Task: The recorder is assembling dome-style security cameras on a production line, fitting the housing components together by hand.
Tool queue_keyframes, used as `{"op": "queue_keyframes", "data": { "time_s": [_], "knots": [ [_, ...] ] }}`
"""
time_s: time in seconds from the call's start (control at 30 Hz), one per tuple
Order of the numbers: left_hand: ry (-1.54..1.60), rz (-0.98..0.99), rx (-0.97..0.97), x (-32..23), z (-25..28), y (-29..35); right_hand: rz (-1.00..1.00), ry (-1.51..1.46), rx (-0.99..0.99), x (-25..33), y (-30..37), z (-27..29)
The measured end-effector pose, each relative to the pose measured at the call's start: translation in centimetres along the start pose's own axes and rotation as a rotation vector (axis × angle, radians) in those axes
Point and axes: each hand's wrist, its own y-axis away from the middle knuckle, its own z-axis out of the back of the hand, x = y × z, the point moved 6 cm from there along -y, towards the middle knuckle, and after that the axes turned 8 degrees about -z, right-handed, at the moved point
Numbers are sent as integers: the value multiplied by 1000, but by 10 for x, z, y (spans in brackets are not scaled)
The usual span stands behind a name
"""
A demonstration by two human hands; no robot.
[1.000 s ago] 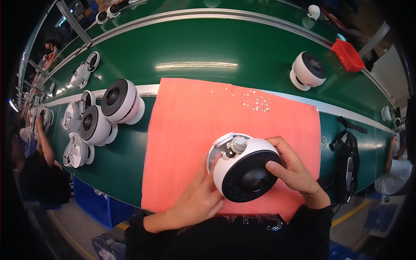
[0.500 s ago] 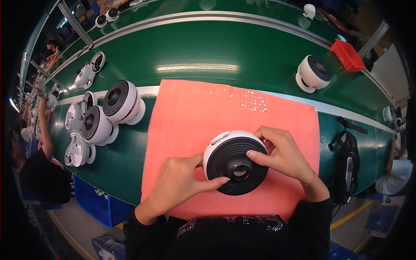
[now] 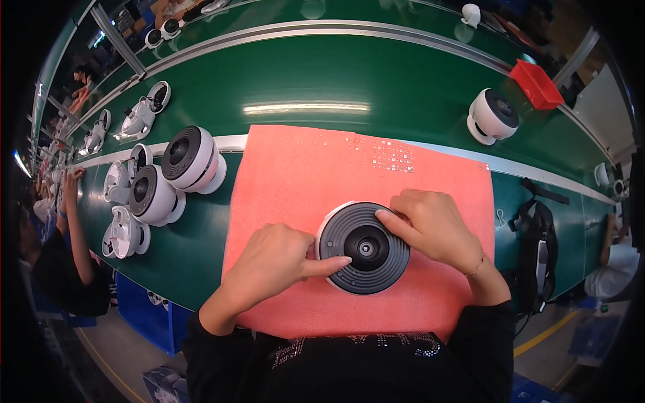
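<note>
Over a coral foam mat I hold a round white security camera, its black ribbed face and central lens turned up toward me. My left hand grips its left side, the thumb lying across the black face beside the lens. At the upper right my right hand closes round the rim, thumb pressed on the ribbed edge. The fingers under the housing are hidden. Many small silver screws stand in rows on the mat's far part.
Left of the mat are assembled cameras and open white housings. The green conveyor belt carries another camera at right, near a red bin. A black strap lies right. Co-workers sit on both sides.
The camera has turned in my hands: its lens now faces up more squarely, and the white side opening is out of sight. Parts on the belt have shifted slightly to the right.
</note>
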Motion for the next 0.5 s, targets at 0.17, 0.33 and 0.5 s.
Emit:
{"op": "queue_keyframes", "data": {
  "time_s": [0.17, 0.33, 0.5],
  "knots": [
    [15, 4, 8, 2, 1, -4, 500, 5, -344, 44, 26, 20],
    [49, -3, -22, 1, 1, -1, 642, -38, 45, 53, 33, 10],
    [69, -6, -31, 3, 1, -4, 557, -154, -53, 57, 30, 14]
  ]
}}
